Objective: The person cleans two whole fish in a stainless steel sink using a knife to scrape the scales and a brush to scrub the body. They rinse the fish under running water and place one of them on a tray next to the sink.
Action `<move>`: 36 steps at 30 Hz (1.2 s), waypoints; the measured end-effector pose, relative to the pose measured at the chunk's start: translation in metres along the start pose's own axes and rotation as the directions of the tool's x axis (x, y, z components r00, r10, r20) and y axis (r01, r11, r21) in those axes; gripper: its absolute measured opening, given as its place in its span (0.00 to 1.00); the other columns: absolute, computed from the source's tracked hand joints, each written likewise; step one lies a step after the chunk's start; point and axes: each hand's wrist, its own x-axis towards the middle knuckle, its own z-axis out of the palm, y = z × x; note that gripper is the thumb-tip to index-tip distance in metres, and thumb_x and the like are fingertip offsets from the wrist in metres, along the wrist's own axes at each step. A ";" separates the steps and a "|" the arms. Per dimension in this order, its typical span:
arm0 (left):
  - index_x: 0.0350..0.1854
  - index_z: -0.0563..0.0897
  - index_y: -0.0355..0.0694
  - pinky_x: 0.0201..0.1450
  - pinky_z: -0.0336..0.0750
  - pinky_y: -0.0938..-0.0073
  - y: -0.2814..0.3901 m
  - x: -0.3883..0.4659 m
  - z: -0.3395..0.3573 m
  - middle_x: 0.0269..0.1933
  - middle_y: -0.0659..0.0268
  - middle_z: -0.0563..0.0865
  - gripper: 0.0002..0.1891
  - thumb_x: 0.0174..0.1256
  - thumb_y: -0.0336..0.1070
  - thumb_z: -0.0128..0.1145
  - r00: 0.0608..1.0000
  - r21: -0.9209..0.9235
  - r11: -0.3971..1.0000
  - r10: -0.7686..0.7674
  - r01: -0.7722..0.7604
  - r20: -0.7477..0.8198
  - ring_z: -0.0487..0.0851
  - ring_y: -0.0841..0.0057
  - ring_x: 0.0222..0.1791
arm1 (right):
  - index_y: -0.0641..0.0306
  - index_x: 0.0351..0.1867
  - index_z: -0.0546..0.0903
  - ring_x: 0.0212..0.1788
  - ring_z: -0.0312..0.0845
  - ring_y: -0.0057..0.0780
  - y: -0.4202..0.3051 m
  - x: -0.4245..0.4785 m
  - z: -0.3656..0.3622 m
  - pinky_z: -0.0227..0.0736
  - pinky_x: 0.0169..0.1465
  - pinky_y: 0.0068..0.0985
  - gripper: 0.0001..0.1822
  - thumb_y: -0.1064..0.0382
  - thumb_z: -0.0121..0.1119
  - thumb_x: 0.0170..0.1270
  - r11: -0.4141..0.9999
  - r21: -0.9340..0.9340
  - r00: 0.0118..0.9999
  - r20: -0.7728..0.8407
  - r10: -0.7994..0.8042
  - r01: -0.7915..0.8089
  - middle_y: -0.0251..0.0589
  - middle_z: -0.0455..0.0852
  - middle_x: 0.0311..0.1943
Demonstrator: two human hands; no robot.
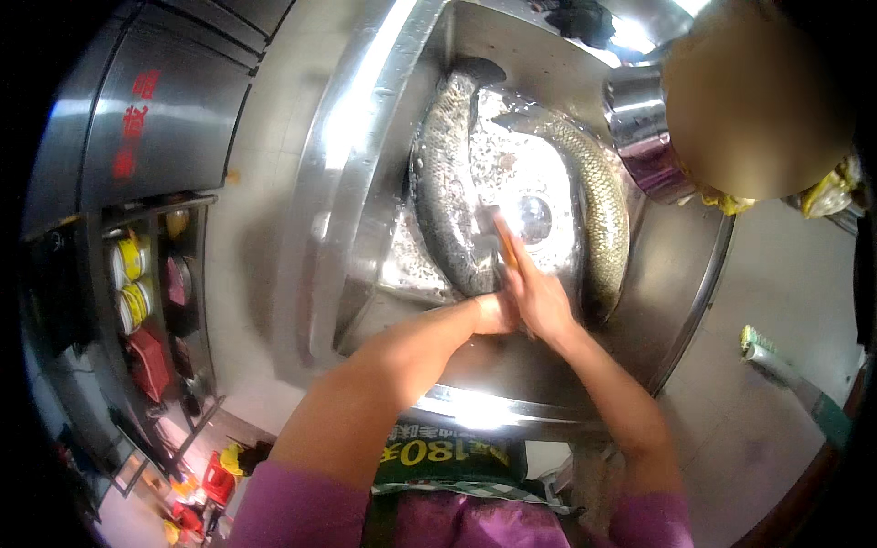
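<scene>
Two large scaly fish lie in a stainless-steel sink (678,274). The grey fish (442,178) is on the left and the golden-brown fish (603,212) on the right, with many loose scales and a round drain (536,219) between them. My right hand (538,294) is closed on the handle of a tool (505,236), probably a fish scaler, whose blurred head is at the grey fish's right side. At that fish's lower end is my left hand (495,314), close against the right one; its fingers are mostly hidden, so its hold is unclear.
A shiny metal pot (637,130) stands at the sink's upper right, beside a blurred round area. On the left are a steel cabinet (171,130) bearing red writing and a shelf rack with yellow-labelled tubs (133,308). A green-and-white object (798,387) is at the far right.
</scene>
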 end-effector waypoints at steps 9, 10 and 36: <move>0.26 0.78 0.46 0.45 0.68 0.65 -0.016 -0.021 -0.029 0.34 0.68 0.79 0.08 0.52 0.41 0.47 0.998 -0.221 0.975 -0.045 0.034 -0.044 0.74 0.70 0.42 | 0.46 0.61 0.62 0.28 0.74 0.61 -0.032 0.076 -0.017 0.69 0.32 0.47 0.21 0.52 0.40 0.67 0.992 0.117 0.975 -0.219 -0.019 0.045 0.62 0.78 0.24; 0.27 0.79 0.44 0.45 0.68 0.67 -0.016 -0.014 -0.022 0.36 0.67 0.80 0.09 0.53 0.39 0.46 0.992 -0.294 0.954 -0.024 0.059 0.122 0.74 0.68 0.45 | 0.44 0.63 0.59 0.28 0.75 0.60 -0.022 0.045 -0.006 0.69 0.33 0.47 0.23 0.52 0.40 0.67 0.994 0.104 0.989 -0.147 -0.020 0.035 0.62 0.78 0.24; 0.23 0.80 0.46 0.34 0.70 0.62 0.004 -0.001 -0.028 0.30 0.70 0.79 0.10 0.50 0.43 0.48 0.985 -0.201 0.964 -0.174 0.175 0.021 0.76 0.70 0.36 | 0.48 0.67 0.50 0.46 0.73 0.56 -0.041 0.053 -0.077 0.66 0.49 0.39 0.29 0.58 0.42 0.66 0.999 0.020 0.997 0.062 -0.046 0.045 0.63 0.76 0.44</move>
